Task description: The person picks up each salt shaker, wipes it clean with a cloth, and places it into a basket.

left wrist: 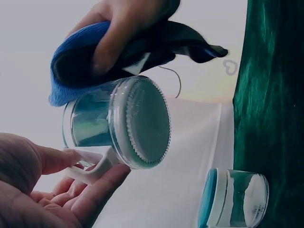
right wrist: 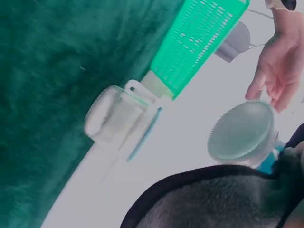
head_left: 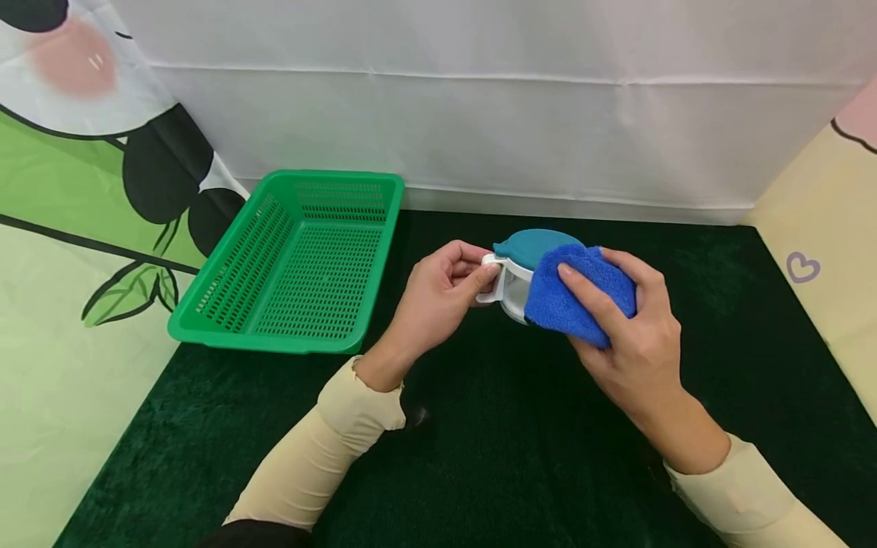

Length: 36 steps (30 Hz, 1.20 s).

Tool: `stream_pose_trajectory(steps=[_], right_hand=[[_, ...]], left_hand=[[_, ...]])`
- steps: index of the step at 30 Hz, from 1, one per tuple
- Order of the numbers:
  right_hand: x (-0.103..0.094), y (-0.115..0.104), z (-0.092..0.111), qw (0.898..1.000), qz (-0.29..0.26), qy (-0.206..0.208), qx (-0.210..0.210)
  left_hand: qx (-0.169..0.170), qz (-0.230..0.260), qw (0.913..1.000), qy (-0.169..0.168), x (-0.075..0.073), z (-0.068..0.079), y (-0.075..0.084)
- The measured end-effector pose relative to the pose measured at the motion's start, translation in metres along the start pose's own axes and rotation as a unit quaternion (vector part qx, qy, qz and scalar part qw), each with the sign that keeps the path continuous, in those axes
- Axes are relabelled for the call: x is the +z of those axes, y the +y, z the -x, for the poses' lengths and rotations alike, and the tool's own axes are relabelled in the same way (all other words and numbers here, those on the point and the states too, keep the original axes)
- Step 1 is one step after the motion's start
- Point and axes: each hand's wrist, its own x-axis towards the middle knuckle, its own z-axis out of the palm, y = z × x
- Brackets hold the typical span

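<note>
A clear jar (head_left: 515,295) with a teal lid (head_left: 536,245) and a white handle (head_left: 490,283) is held up between my two hands. My left hand (head_left: 435,301) pinches the handle between thumb and fingers. With my right hand (head_left: 633,342) I grip a folded blue cloth (head_left: 578,293), which lies against the jar's side and lid and hides part of them. In the left wrist view the held jar (left wrist: 92,121) is tipped sideways, its ridged base showing. Below it appears a second jar (left wrist: 244,199) with a teal lid; the right wrist view shows this jar (right wrist: 121,114) on the green cloth.
A green slotted plastic basket (head_left: 288,339) stands at the back left. Dark green cloth (head_left: 479,457) covers the table. Behind it hangs a white sheet (head_left: 479,137), with printed cartoon panels (head_left: 75,251) at the sides.
</note>
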Motion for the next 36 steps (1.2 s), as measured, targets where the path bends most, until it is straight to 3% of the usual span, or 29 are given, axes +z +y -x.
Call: stream_pose_trajectory(steps=[6, 10, 17, 24, 31, 36], right_hand=[[-0.001, -0.007, 0.003, 0.993, 0.052, -0.067, -0.076], [-0.001, -0.005, 0.007, 0.987, 0.066, -0.116, -0.087], [-0.008, -0.01, -0.014, 0.987, 0.1, -0.098, -0.082], [0.002, -0.017, -0.005, 0.972, 0.132, -0.165, -0.103], [-0.002, -0.024, -0.029, 0.97, 0.171, -0.149, -0.092], [0.001, -0.031, -0.035, 0.957, 0.202, -0.182, -0.098]], left_hand=[[0.021, -0.023, 0.9992, 0.027, 0.001, -0.002, 0.002], [0.015, -0.034, 0.9986, 0.036, 0.002, -0.003, 0.002], [0.027, -0.036, 0.9987, 0.025, 0.007, -0.003, 0.001], [0.035, -0.06, 0.9964, 0.049, 0.008, -0.007, -0.002], [0.041, -0.062, 0.9959, 0.051, 0.011, -0.009, -0.007], [0.041, -0.065, 0.9954, 0.058, 0.011, -0.009, -0.008]])
